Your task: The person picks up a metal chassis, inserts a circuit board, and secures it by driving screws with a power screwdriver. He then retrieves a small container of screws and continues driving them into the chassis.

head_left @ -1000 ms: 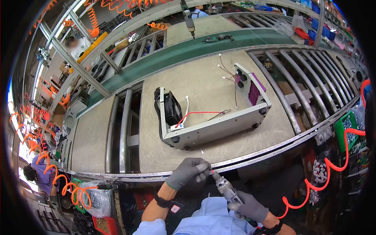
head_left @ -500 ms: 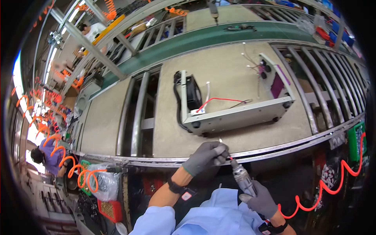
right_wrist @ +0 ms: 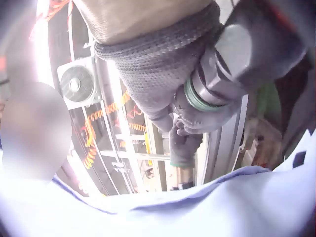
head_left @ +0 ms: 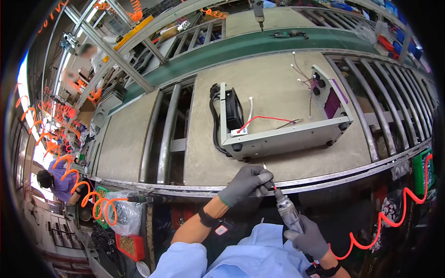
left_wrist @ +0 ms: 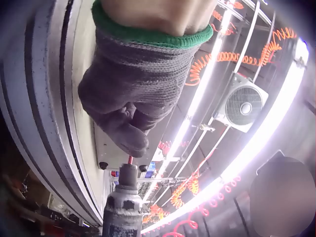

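In a grey glove, the right hand (head_left: 308,238) grips a silver power screwdriver (head_left: 288,213), its nose tilted up toward the left hand. The gloved left hand (head_left: 245,186) has thumb and fingers pinched together at the tool's red-tipped bit (head_left: 275,187); whatever small piece lies between them is hidden. The left wrist view shows the curled left hand (left_wrist: 133,98) just above the screwdriver's nose (left_wrist: 128,177). Beyond the hands, a grey metal chassis (head_left: 292,140) with a black fan (head_left: 234,109), a purple part (head_left: 332,103) and loose wires rests on the board (head_left: 204,169).
Metal rollers (head_left: 371,102) flank the board on both sides. A green belt (head_left: 194,60) runs behind it. A red coiled hose (head_left: 352,245) hangs at the right. Lower left are a plastic bag (head_left: 124,215) and a red bin (head_left: 139,248). Another person (head_left: 60,180) is at the far left.
The head view has shifted, so the chassis and board appear further right and higher than a second ago. Both hands keep their hold, with the left hand still at the screwdriver's bit.
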A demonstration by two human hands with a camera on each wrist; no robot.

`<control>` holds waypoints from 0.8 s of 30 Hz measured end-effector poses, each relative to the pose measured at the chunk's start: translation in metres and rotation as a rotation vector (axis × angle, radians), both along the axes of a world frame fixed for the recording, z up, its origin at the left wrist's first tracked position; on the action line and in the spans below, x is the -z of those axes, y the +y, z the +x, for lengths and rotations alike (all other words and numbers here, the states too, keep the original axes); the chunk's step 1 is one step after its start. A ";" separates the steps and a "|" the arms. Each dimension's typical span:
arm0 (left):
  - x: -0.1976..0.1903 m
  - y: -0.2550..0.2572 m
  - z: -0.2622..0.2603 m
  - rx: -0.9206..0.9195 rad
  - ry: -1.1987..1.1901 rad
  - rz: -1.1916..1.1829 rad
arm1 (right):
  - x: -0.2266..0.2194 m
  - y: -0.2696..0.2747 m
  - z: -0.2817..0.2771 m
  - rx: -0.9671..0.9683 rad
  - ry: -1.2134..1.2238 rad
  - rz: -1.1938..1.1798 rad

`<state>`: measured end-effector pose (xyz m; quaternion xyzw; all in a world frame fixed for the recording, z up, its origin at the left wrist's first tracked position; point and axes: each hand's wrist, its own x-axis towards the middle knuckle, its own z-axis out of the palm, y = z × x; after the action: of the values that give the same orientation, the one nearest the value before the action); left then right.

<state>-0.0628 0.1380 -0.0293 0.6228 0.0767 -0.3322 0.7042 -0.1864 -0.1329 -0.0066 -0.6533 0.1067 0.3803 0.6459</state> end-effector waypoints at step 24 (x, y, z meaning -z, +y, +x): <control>0.007 0.012 0.005 0.312 -1.094 1.170 | 0.031 0.047 0.034 0.134 -0.090 0.037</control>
<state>-0.0574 0.1499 -0.0366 0.9673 -0.2046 0.0184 0.1486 -0.1521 -0.0864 -0.0379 -0.6491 0.1142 0.3083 0.6860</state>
